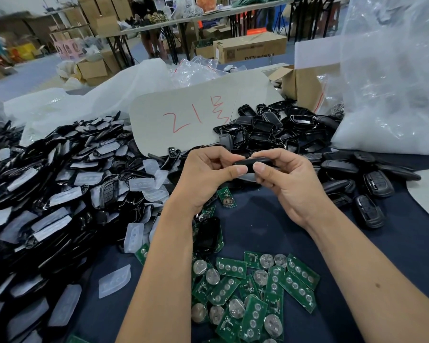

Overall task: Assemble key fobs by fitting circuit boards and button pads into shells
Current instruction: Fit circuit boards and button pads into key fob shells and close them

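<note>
Both the left hand (203, 173) and right hand (286, 180) pinch a black fob shell (252, 161) between thumbs and fingers above the surface, apparently pressing its halves closed; next likely comes setting it aside.

Before you, a pale grey, round-cornered cardboard sheet (183, 112) lying against the heaps of parts carries a handwritten red "21" followed by a red character too loose to read. Farther back, under the long tables, the side of a long brown cardboard carton (252, 49) shows black print cut off at "DTV", beside a square code mark.
</note>
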Demonstrator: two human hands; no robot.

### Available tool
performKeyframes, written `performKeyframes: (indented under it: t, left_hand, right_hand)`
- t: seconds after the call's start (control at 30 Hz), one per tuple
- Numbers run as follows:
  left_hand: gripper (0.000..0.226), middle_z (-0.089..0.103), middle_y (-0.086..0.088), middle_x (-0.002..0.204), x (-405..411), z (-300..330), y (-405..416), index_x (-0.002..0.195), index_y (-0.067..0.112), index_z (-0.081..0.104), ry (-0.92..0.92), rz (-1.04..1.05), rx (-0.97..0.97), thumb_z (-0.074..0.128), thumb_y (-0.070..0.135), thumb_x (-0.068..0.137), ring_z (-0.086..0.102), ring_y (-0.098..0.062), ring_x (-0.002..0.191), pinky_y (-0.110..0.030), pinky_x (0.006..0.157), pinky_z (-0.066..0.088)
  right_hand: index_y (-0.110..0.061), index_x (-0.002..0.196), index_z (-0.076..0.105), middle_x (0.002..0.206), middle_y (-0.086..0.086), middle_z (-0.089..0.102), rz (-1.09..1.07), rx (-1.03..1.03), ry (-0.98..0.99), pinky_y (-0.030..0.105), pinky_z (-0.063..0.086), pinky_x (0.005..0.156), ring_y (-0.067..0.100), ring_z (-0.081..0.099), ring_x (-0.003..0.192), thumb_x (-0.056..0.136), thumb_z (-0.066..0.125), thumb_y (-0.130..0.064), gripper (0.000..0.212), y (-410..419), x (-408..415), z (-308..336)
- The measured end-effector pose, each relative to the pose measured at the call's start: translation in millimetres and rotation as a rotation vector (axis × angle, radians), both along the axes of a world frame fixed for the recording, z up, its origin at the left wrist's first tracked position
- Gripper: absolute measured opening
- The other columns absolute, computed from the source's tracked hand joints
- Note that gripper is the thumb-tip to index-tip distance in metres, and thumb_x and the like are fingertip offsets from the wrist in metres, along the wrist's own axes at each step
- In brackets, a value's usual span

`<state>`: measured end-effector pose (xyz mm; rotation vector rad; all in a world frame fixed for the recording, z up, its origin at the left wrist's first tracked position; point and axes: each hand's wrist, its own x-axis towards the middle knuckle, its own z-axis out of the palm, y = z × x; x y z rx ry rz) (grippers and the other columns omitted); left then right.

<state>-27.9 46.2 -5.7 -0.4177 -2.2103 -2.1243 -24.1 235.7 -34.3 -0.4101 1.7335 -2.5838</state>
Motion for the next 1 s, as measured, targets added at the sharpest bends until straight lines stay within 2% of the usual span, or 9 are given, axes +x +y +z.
performKeyframes:
  t: [0.07, 0.13, 0.3, 0.4, 0.6, 0.73, 0.8, 0.93, 1.0]
  left_hand:
    - [0.015, 0.066, -0.018, 0.083, -0.6, -1.0, 0.6, 0.083, 0.018, 0.080, -0.028, 0.006, -0.010, 0.085, 0.006, 0.076, 0.061, -0.025, 0.077, -0.034, 0.074, 0.052]
    - [0.013, 0.067, -0.019, 0.086, -1.4, -2.5, 1.2, 0.089, 0.011, 0.078, -0.079, -0.008, -0.042, 0.082, 0.001, 0.082, 0.064, -0.021, 0.075, -0.029, 0.072, 0.055]
    - [0.005, 0.074, -0.017, 0.086, -0.1, -3.6, 4.3, 0.092, 0.003, 0.072, -0.200, -0.072, -0.027, 0.075, 0.000, 0.090, 0.073, -0.023, 0.076, -0.028, 0.076, 0.062]
    - [0.009, 0.075, -0.017, 0.086, -0.4, -4.7, 8.2, 0.089, 0.000, 0.069, -0.202, -0.066, -0.005, 0.077, -0.003, 0.087, 0.075, -0.025, 0.075, -0.030, 0.075, 0.063]
    - [0.018, 0.077, -0.007, 0.083, -2.0, -9.6, 15.3, 0.085, 0.001, 0.068, -0.158, 0.004, -0.049, 0.085, -0.002, 0.079, 0.076, -0.024, 0.074, -0.028, 0.071, 0.062]
    - [0.028, 0.075, -0.015, 0.090, -0.9, -8.6, 13.7, 0.092, -0.006, 0.065, -0.180, 0.013, -0.068, 0.088, 0.000, 0.077, 0.077, -0.030, 0.079, -0.033, 0.073, 0.063]
    - [0.029, 0.075, -0.017, 0.093, 0.2, -6.0, 10.8, 0.096, -0.004, 0.067, -0.213, -0.004, -0.065, 0.088, 0.003, 0.078, 0.078, -0.033, 0.082, -0.034, 0.073, 0.063]
    - [0.031, 0.074, -0.019, 0.092, 1.7, -1.6, 3.9, 0.109, 0.004, 0.070, -0.276, -0.061, -0.018, 0.084, 0.003, 0.082, 0.077, -0.040, 0.086, -0.036, 0.073, 0.063]
    - [0.028, 0.075, -0.019, 0.093, 1.4, -0.2, 0.9, 0.110, 0.011, 0.073, -0.309, -0.069, 0.025, 0.080, 0.003, 0.084, 0.077, -0.041, 0.087, -0.035, 0.072, 0.064]
  right_hand:
    - [-0.021, 0.093, 0.081, 0.084, 0.002, 0.072, -0.026, 0.010, -0.014, 0.021, 0.053, 0.066, 0.013, 0.060, 0.069, 0.079, 0.080, -0.015, 0.015, -1.8, -0.4, -1.5]
    - [-0.020, 0.094, 0.080, 0.083, 0.000, 0.072, -0.076, 0.028, -0.022, 0.020, 0.052, 0.065, 0.011, 0.062, 0.070, 0.085, 0.079, -0.006, 0.015, -3.4, -1.3, -3.7]
    - [-0.017, 0.105, 0.075, 0.097, 0.013, 0.075, -0.132, 0.032, -0.024, 0.040, 0.056, 0.088, 0.027, 0.066, 0.093, 0.084, 0.080, 0.000, 0.028, -2.2, -3.9, -7.3]
    - [-0.012, 0.114, 0.070, 0.103, 0.016, 0.076, -0.161, 0.009, -0.071, 0.044, 0.056, 0.093, 0.031, 0.069, 0.098, 0.086, 0.078, 0.003, 0.032, -4.7, -5.1, -7.7]
    - [-0.016, 0.115, 0.077, 0.097, 0.011, 0.064, -0.195, -0.010, -0.170, 0.039, 0.056, 0.092, 0.026, 0.065, 0.097, 0.086, 0.082, -0.008, 0.031, -9.6, -7.7, -11.3]
    - [-0.019, 0.119, 0.077, 0.090, 0.003, 0.071, -0.180, 0.060, -0.155, 0.028, 0.056, 0.080, 0.016, 0.068, 0.089, 0.085, 0.084, -0.011, 0.036, -8.3, -9.1, -11.8]
    - [-0.018, 0.119, 0.077, 0.092, 0.003, 0.077, -0.180, 0.093, -0.145, 0.030, 0.057, 0.083, 0.016, 0.071, 0.090, 0.083, 0.086, -0.015, 0.037, -7.9, -9.2, -11.5]
    - [-0.013, 0.121, 0.076, 0.112, 0.019, 0.076, -0.128, 0.100, -0.141, 0.043, 0.058, 0.097, 0.025, 0.073, 0.103, 0.071, 0.087, -0.027, 0.053, -6.1, -6.9, -9.7]
    - [-0.010, 0.122, 0.075, 0.120, 0.023, 0.073, -0.071, 0.043, -0.153, 0.046, 0.057, 0.100, 0.031, 0.072, 0.111, 0.072, 0.084, -0.024, 0.052, -4.0, -6.5, -8.3]
